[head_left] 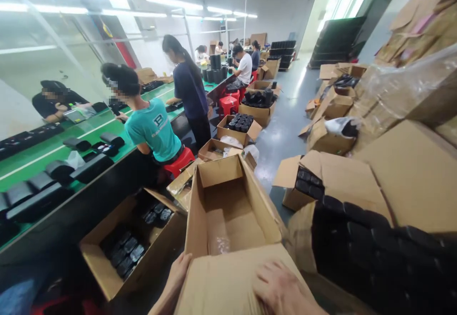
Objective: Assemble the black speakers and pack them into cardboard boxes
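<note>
A large open cardboard box [233, 205] stands in front of me at the lower middle, with a strip of cardboard and some clear plastic inside. Its near flap [221, 281] is folded toward me. At the box's left edge, my left hand [178, 272] grips the cardboard with its fingers wrapped round the side. My right hand [274, 284] lies on the near flap, fingers spread and slightly blurred.
Left of the box is a carton [103, 277] of black parts, beside a green-topped work line [39, 155] where several people sit or stand. Cartons of black items [360, 238] fill the right side. A grey floor aisle [289, 110] runs ahead.
</note>
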A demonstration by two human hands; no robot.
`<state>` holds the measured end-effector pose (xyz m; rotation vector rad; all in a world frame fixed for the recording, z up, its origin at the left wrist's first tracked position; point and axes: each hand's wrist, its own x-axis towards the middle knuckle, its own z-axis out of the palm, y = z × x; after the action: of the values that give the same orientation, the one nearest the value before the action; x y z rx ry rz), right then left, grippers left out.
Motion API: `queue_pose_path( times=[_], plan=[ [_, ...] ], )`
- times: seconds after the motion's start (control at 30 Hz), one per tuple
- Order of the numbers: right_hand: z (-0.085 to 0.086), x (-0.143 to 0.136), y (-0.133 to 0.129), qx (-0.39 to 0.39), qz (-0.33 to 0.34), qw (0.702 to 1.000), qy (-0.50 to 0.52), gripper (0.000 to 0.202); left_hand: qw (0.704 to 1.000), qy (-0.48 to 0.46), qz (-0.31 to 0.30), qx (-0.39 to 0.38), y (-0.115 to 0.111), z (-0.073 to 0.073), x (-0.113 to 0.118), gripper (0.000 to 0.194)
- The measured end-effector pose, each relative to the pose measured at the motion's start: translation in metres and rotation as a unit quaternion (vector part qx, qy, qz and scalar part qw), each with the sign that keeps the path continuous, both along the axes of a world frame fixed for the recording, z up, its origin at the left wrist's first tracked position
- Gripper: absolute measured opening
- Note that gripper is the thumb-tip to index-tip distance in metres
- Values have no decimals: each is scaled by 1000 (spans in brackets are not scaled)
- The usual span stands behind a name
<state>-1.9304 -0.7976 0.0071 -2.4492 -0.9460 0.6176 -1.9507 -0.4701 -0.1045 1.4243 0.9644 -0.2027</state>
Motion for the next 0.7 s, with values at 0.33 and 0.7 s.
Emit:
queue_pose_path(
  times=[0.33, 0.7],
  plan=[
    [-78, 291, -46, 344, -550, 702, 292, 111, 983, -158, -38, -82, -124, -11, 301, 56],
    [-140, 562, -91, 499, -707, 346, 361, 46, 938, -113, -329, -15, -217, -21, 574, 65]
  ],
)
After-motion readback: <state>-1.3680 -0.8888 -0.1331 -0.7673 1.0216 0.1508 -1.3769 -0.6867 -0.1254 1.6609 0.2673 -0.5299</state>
